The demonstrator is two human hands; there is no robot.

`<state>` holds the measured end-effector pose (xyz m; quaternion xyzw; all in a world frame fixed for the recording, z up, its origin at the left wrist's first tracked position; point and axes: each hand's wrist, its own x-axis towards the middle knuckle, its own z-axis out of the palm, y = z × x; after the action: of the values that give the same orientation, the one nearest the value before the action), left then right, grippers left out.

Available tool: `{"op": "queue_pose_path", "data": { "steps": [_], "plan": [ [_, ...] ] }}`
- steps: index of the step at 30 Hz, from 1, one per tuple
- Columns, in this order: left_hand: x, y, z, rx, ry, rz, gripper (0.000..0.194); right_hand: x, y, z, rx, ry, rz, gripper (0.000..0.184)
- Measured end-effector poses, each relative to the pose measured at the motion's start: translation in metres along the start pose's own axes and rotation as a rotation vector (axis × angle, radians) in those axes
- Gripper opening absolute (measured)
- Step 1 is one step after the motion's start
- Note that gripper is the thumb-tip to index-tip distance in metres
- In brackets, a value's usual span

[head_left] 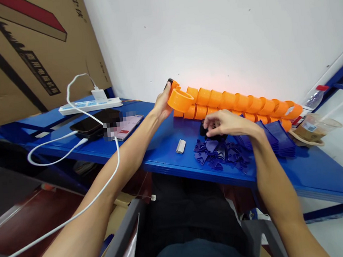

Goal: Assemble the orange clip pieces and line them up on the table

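An orange plastic ring (181, 100) with a black piece at its top is held up near the wall in my left hand (163, 105), which is closed around its side. My right hand (226, 122) is bent over a small pile of black parts (219, 137), its thumb and fingers curled close together. What lies between those fingertips, if anything, I cannot make out. Just below spreads a heap of small dark blue flat pieces (213, 154). Several more orange rings (241, 101) lie in two rows along the wall, beyond my right hand.
A blue table (165, 155) carries a small pale piece (180, 146), stacked blue sheets (281, 138) and a drink cup (309, 128). To the left are phones (96, 121), a power strip (89, 106) and a large carton (46, 55). A white cable (104, 183) crosses my left forearm.
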<state>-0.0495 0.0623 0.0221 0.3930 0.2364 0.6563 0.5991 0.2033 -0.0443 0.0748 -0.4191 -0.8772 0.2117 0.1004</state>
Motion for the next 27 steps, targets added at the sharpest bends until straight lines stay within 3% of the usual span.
{"op": "queue_pose_path", "data": {
  "steps": [2,4,11,16,27],
  "plan": [
    [-0.001,-0.002,0.003,-0.046,0.067,0.023,0.036,-0.005,0.002,-0.004,-0.059,-0.149,0.048,0.029],
    [-0.003,-0.004,0.007,-0.049,0.077,0.029,0.038,-0.006,0.004,-0.004,-0.124,-0.219,0.051,0.040],
    [-0.007,-0.005,0.010,0.021,-0.043,0.039,0.049,0.000,0.000,0.009,-0.281,-0.278,0.053,0.064],
    [-0.010,-0.005,0.013,0.036,-0.018,0.016,0.049,0.003,-0.004,0.012,-0.313,-0.306,0.109,0.061],
    [-0.008,-0.007,0.009,0.031,-0.064,0.013,0.052,0.002,-0.003,0.011,-0.290,-0.298,0.071,0.034]
  ]
}}
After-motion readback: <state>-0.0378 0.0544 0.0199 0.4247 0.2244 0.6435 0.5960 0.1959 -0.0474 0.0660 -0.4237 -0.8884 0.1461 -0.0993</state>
